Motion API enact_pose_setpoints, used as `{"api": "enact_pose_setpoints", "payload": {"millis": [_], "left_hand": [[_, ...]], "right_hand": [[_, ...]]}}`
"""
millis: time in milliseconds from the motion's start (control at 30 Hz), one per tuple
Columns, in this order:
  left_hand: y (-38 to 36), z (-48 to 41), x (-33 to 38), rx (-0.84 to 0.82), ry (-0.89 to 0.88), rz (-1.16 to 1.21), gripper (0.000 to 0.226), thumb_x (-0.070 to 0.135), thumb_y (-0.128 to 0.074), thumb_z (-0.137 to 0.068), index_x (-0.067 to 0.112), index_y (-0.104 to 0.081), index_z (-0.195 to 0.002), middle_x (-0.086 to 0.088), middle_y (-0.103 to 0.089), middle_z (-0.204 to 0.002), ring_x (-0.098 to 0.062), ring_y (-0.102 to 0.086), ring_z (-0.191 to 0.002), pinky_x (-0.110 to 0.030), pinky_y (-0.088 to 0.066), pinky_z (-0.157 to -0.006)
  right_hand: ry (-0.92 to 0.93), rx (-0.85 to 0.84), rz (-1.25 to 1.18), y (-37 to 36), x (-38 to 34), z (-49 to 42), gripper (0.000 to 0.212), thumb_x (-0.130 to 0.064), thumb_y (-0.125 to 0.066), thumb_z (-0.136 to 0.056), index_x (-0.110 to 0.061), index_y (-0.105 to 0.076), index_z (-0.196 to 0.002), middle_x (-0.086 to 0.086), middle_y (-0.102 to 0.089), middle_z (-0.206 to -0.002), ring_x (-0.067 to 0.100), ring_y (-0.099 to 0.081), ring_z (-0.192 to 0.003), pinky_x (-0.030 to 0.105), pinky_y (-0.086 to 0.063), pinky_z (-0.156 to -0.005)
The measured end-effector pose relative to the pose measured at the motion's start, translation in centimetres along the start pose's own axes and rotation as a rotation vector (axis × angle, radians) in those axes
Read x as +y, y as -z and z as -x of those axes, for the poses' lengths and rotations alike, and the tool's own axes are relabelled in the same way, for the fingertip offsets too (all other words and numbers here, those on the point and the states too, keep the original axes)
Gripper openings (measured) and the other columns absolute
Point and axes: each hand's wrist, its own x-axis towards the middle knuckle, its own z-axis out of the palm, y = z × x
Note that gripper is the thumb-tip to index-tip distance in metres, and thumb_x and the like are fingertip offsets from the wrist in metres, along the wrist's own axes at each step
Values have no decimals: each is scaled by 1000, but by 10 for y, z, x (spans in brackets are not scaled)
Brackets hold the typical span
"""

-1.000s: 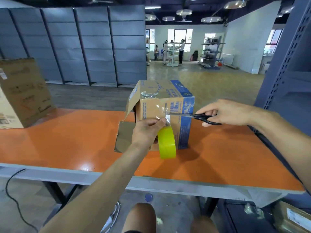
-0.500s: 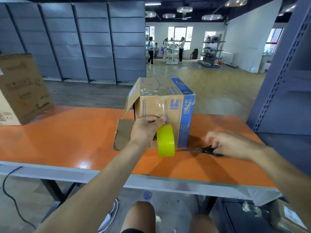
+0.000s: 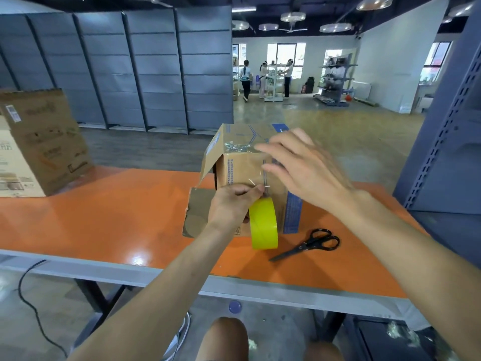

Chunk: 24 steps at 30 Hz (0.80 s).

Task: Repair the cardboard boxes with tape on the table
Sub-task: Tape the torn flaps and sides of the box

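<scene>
A brown cardboard box with blue print stands on the orange table, its left flap hanging open and clear tape across its top and front. My left hand grips a yellow-green tape roll against the box front. My right hand, blurred, reaches with straight fingers over the box's upper front edge where the tape strip lies. Black scissors lie on the table to the right of the box.
A larger cardboard box stands at the table's far left. A grey metal rack rises at the right. Grey shelving panels line the back; people stand far off. A cable hangs below the table's left front.
My right hand cut the tape with the scissors, laid them on the table right of the box, and has risen to the box's top front edge. The left hand keeps the roll.
</scene>
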Motion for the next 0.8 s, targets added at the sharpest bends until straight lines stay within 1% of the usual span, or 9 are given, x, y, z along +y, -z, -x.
{"api": "enact_pose_setpoints", "payload": {"millis": [33,100,200,333,400,600,700,733,800], "left_hand": [[1,0,-1,-1,2,4,31,38,-77,-90,24,-76,-62,-8,-61,-65,-24,-55,-60,-33,-49,-57],[2,-1,-1,-4,4,3,29,39,-77,-89,22,-77,-66,-11,-62,-66,-23,-55,-60,-31,-47,-56],[2,-3,-1,-13,9,11,27,40,-77,-89,22,-78,-69,-23,-67,-78,-26,-58,-64,-34,-50,-59],[4,-6,-3,-35,29,24,30,37,-77,-90,10,-77,-77,-26,-65,-82,-25,-56,-70,-32,-50,-62],[5,-5,-4,-50,28,31,31,36,-77,-90,8,-77,-79,-29,-64,-86,-26,-56,-71,-33,-50,-64],[14,-3,-3,-89,60,28,30,34,-79,-88,5,-78,-81,-20,-58,-75,-22,-52,-63,-27,-44,-56],[21,3,-11,-120,101,9,33,35,-80,-87,2,-77,-84,-30,-59,-79,-24,-51,-65,-32,-43,-62],[22,6,-14,-137,115,4,31,36,-80,-87,5,-79,-84,-30,-60,-81,-25,-51,-69,-33,-42,-64],[23,12,-14,-168,122,13,27,36,-79,-87,10,-81,-84,-21,-60,-81,-26,-51,-72,-33,-42,-64]], "right_hand": [[0,-2,12,-10,4,-8,41,-38,-52,-101,-13,-63,-131,5,-63,-118,28,-51,-110,42,-51,-82],[-8,-13,6,-28,11,-18,45,-43,-47,-100,-14,-66,-130,4,-64,-117,27,-50,-107,47,-52,-81],[-4,49,-1,-48,16,-22,39,-40,-49,-100,-17,-71,-122,3,-67,-108,25,-47,-97,45,-51,-75],[4,184,70,-59,14,-17,32,-36,-55,-101,-12,-72,-115,5,-68,-103,29,-53,-91,47,-51,-75],[-3,205,97,-62,11,-13,32,-35,-56,-101,-10,-70,-116,6,-67,-103,27,-50,-91,45,-50,-75],[1,155,144,-61,8,-11,38,-37,-55,-100,-8,-66,-121,9,-65,-106,31,-53,-91,45,-48,-78],[-11,130,149,-59,6,-13,43,-42,-57,-98,-8,-65,-122,9,-65,-108,30,-51,-92,46,-48,-79],[-16,124,142,-59,5,-13,45,-44,-57,-97,-8,-65,-122,9,-65,-108,30,-50,-93,46,-47,-79],[-24,102,131,-56,4,-12,53,-50,-58,-94,-7,-65,-124,9,-63,-110,29,-48,-94,44,-46,-82]]}}
